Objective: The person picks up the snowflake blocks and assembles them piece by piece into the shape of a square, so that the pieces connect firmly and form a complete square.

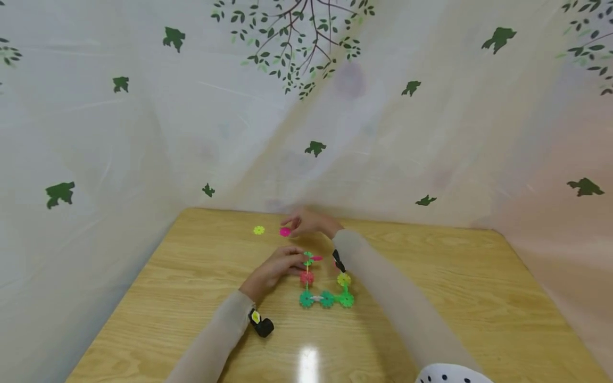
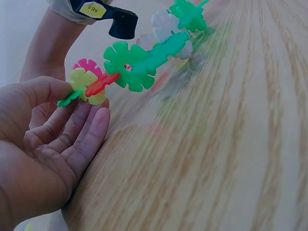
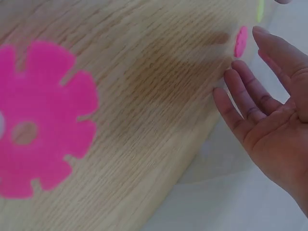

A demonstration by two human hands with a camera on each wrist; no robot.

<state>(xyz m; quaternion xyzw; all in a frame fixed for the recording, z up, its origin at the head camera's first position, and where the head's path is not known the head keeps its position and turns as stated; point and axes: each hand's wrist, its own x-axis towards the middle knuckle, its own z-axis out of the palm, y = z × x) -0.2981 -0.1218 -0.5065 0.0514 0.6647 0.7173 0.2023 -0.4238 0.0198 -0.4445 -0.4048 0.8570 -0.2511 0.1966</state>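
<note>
A chain of interlocking snowflake discs, bent in a U, is held by my left hand (image 1: 280, 264) at its left end. In the left wrist view the thumb and fingers pinch it around a yellow disc (image 2: 82, 79), beside a green disc (image 2: 70, 98) and a red disc (image 2: 102, 84). Teal discs (image 1: 327, 299) form the side nearest me. My right hand (image 1: 308, 222) is at the far side of the table with fingers loosely spread, fingertips right at a loose pink disc (image 1: 284, 232). A big pink disc (image 3: 48, 115) looms close in the right wrist view.
A loose yellow disc (image 1: 259, 230) lies left of the pink one. The wooden table (image 1: 191, 298) ends just behind them at a pale curtain (image 1: 258, 159) with printed leaves and birds. My right sleeve (image 1: 388, 298) passes over the table beside the chain's right side.
</note>
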